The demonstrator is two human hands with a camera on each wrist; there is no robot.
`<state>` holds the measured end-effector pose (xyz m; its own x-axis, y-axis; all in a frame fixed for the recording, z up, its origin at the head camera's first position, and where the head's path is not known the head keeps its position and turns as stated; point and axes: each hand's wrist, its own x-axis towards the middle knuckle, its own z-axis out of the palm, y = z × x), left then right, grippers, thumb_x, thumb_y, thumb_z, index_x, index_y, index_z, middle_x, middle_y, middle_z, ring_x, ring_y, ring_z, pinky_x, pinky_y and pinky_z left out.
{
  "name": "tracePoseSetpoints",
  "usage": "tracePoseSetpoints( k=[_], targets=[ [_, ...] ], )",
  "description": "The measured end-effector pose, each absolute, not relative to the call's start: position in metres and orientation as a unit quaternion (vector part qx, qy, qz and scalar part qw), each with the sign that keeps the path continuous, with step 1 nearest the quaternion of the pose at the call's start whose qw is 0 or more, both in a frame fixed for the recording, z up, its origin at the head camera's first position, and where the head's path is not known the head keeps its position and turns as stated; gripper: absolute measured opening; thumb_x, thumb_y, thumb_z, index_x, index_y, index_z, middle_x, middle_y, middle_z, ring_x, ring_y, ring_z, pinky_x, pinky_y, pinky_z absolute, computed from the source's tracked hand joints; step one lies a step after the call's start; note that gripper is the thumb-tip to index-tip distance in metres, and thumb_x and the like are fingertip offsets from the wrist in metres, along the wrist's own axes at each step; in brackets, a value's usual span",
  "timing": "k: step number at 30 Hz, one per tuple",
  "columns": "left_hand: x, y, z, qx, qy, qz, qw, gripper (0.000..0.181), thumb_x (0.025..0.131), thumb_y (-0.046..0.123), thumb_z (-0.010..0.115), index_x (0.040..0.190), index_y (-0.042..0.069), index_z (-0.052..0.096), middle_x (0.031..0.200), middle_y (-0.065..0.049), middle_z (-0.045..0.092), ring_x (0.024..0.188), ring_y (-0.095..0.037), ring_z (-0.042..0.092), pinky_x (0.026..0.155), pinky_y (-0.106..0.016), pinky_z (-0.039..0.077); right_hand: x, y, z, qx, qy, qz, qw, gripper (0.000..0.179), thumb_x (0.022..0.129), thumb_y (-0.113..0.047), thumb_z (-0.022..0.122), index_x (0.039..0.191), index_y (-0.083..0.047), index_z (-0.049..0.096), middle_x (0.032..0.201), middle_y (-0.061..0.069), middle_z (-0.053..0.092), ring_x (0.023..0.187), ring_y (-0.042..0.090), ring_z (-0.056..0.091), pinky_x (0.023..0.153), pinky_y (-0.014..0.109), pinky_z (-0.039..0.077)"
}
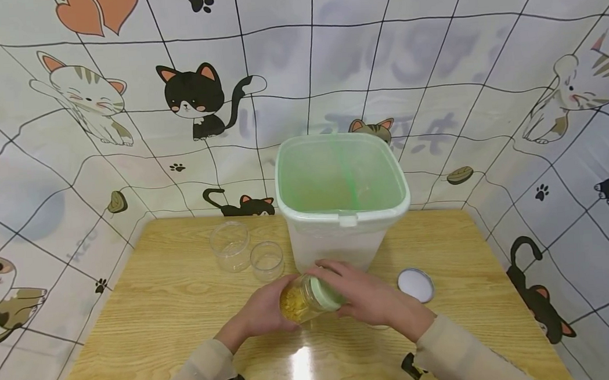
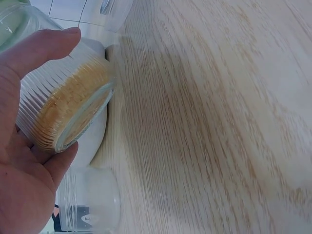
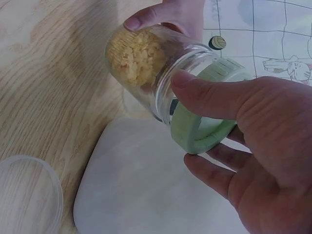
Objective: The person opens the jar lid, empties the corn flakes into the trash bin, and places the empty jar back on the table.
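Note:
A clear ribbed glass jar [image 1: 297,301] lies tilted between my hands, low over the wooden table in front of a white bin. Small yellow pieces [image 3: 139,57] are gathered toward its base. My left hand [image 1: 263,310] holds the jar's lower body, thumb on one side and fingers on the other, as the left wrist view also shows. On the jar's mouth sits a pale green screw lid [image 3: 183,127]. My right hand [image 1: 365,294] grips this lid by its rim, with the thumb reaching to the jar's neck. Some right fingers are partly hidden behind the lid.
The big white bin [image 1: 339,240] with a translucent green top stands just behind my hands. Two clear round containers, a larger one [image 1: 229,247] and a smaller one [image 1: 267,262], stand left of it. A round white-centred lid [image 1: 415,285] lies on the right.

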<state>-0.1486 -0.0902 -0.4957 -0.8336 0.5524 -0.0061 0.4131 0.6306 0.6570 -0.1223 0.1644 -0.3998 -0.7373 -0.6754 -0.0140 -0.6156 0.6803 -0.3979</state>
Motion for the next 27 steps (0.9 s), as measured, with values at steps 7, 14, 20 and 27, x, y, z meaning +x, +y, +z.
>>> tracePoseSetpoints(
  k=[7,14,20,27],
  targets=[
    [-0.149,-0.092,-0.498,0.263,0.899,0.335,0.099,0.097,0.059,0.033,0.091,0.142,0.012,0.045,0.132,-0.001,0.06,0.117,-0.019,0.059,0.099,-0.043,0.049,-0.122,0.173,-0.398,-0.344,0.917,-0.188,0.078,0.088,0.077,-0.007,0.079,0.15,-0.026,0.033,0.154,0.01,0.036,0.139,0.032,0.04,0.106,0.049,0.045],
    [-0.148,-0.095,-0.499,0.253,0.902,0.333,0.106,0.099,0.059,0.033,0.091,0.143,0.011,0.044,0.136,-0.003,0.058,0.122,-0.022,0.057,0.103,-0.045,0.047,-0.121,0.186,-0.398,-0.335,0.922,-0.18,0.069,0.085,0.076,-0.013,0.082,0.147,-0.018,0.037,0.149,0.006,0.042,0.138,0.027,0.04,0.11,0.045,0.042],
    [-0.147,-0.097,-0.499,0.25,0.901,0.339,0.108,0.098,0.06,0.033,0.091,0.143,0.012,0.044,0.137,-0.003,0.058,0.123,-0.023,0.056,0.102,-0.046,0.047,-0.119,0.201,-0.402,-0.32,0.929,-0.17,0.075,0.086,0.073,-0.013,0.084,0.146,-0.014,0.038,0.148,0.006,0.044,0.138,0.029,0.041,0.112,0.046,0.039],
    [-0.147,-0.097,-0.498,0.247,0.901,0.337,0.113,0.1,0.06,0.034,0.09,0.144,0.009,0.042,0.139,-0.007,0.056,0.124,-0.025,0.056,0.103,-0.048,0.046,-0.112,0.218,-0.408,-0.301,0.932,-0.174,0.098,0.085,0.07,0.0,0.083,0.142,-0.009,0.038,0.144,0.012,0.045,0.135,0.031,0.042,0.108,0.048,0.042]
  ],
)
